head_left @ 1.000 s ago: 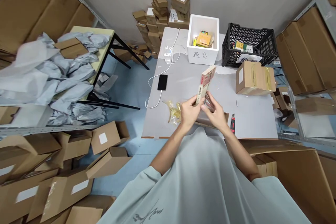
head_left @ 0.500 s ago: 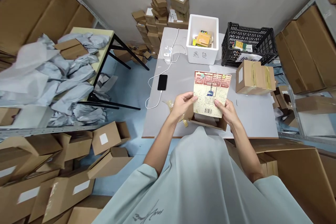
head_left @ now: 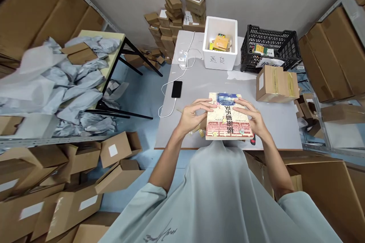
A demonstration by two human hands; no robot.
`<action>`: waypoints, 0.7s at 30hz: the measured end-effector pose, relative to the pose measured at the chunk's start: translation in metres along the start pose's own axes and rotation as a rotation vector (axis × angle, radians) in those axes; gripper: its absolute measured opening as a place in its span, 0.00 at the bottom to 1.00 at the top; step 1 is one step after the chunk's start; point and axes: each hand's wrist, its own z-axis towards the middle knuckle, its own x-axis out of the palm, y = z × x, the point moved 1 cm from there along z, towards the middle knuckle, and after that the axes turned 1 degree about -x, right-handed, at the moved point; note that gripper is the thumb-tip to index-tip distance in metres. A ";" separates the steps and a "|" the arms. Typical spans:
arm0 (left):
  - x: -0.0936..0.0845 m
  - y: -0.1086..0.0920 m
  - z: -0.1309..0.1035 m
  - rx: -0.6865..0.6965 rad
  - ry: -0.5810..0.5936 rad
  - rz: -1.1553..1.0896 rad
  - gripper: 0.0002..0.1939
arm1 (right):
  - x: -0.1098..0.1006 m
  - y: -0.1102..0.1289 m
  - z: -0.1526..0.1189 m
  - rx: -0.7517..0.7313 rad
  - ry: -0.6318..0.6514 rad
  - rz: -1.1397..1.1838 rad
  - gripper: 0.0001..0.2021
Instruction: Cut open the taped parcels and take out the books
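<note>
Both hands hold a paperback book (head_left: 218,119) with a cream, red and blue cover and large black characters. My left hand (head_left: 194,115) grips its left edge, thumb and fingers closed on it. On the other side my right hand (head_left: 251,117) has its fingers over the right edge and upper part of the cover. Under the book is a cardboard box, almost wholly hidden; a bit of brown flap (head_left: 203,124) shows by my left hand. A small red and black object (head_left: 253,140) lies by my right wrist.
On the grey table (head_left: 194,72) are a phone (head_left: 176,89) with a white cable, a white foam box (head_left: 219,60) holding small packs, a black crate (head_left: 270,51) and a taped carton (head_left: 273,83). Open cartons (head_left: 114,152) crowd the floor at left; a large open carton (head_left: 322,190) stands at right.
The book has been turned over, from the side with the barcode to the side with large black characters. It has come lower and closer, now covering the box, and my hands have shifted on its edges.
</note>
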 end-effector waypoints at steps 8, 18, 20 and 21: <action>0.007 0.009 -0.007 -0.278 -0.126 -0.071 0.31 | 0.006 0.007 -0.011 0.328 -0.219 0.212 0.41; 0.002 -0.004 0.002 -0.320 -0.034 -0.056 0.32 | -0.006 0.018 -0.005 0.360 -0.219 0.305 0.28; 0.006 -0.008 0.008 -0.345 -0.051 -0.044 0.31 | -0.005 0.022 0.002 0.407 -0.216 0.284 0.25; 0.008 -0.009 0.012 -0.354 -0.063 -0.039 0.32 | -0.004 0.022 0.005 0.437 -0.201 0.279 0.26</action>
